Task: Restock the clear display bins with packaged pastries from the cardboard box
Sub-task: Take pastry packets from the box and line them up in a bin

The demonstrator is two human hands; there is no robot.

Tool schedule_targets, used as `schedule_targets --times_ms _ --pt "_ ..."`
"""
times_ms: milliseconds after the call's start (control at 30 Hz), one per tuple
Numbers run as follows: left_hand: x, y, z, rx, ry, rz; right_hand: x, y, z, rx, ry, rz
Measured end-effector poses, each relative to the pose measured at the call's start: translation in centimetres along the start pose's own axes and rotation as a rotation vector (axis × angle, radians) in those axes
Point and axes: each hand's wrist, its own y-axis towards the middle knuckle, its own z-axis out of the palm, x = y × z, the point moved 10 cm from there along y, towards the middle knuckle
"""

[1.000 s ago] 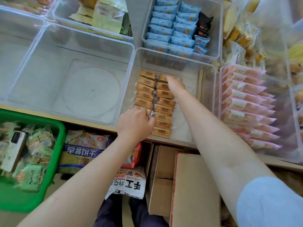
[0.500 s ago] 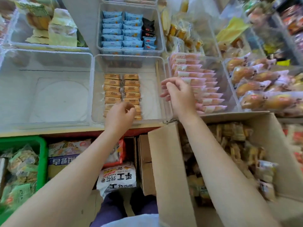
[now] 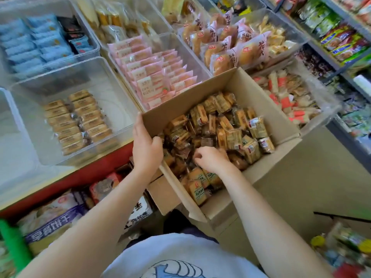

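The cardboard box (image 3: 267, 117), right of the clear bin (image 3: 112, 93), holds loose brown packaged pastries (image 3: 220, 125); their labels are too blurred to read. The left hand (image 3: 145, 146) grips the box's left wall. The right hand (image 3: 210, 158) rests curled among the pastries; whether it pinches one is hidden. Two pastry rows (image 3: 78, 119) lie in the bin.

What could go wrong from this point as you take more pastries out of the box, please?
1. The cardboard box seems steadied only by the left hand on its edge, so it might tip or slide.
2. The right hand digs into loose pastries; wrappers may get crushed.
3. The neat rows in the clear bin could be knocked askew.
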Motion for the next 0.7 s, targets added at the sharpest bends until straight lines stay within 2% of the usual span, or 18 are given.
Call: schedule_targets --times_ms 67,167,333,400,500,700 --pt "-0.1 0.0 0.1 0.009 -0.017 -0.003 0.6 0.0 1.9 0.104 -0.023 -0.025" --pt "0.1 0.1 0.1 0.015 -0.035 -0.013 0.8 0.5 3.8 0.208 -0.220 -0.024" --pt "0.4 -0.1 -0.2 0.014 -0.044 -0.019 -0.1 1.0 5.5 0.249 -0.585 0.053" --pt "0.5 0.0 -0.1 0.006 -0.046 -0.021 -0.2 0.9 5.5 0.238 -0.638 0.066" --pt "0.8 0.2 -0.1 0.001 -0.043 -0.026 0.0 0.6 4.2 0.184 -0.405 0.038" --pt "0.1 1.0 -1.5 0.090 -0.081 0.003 3.2 -1.8 -2.8 0.060 0.658 -0.132"
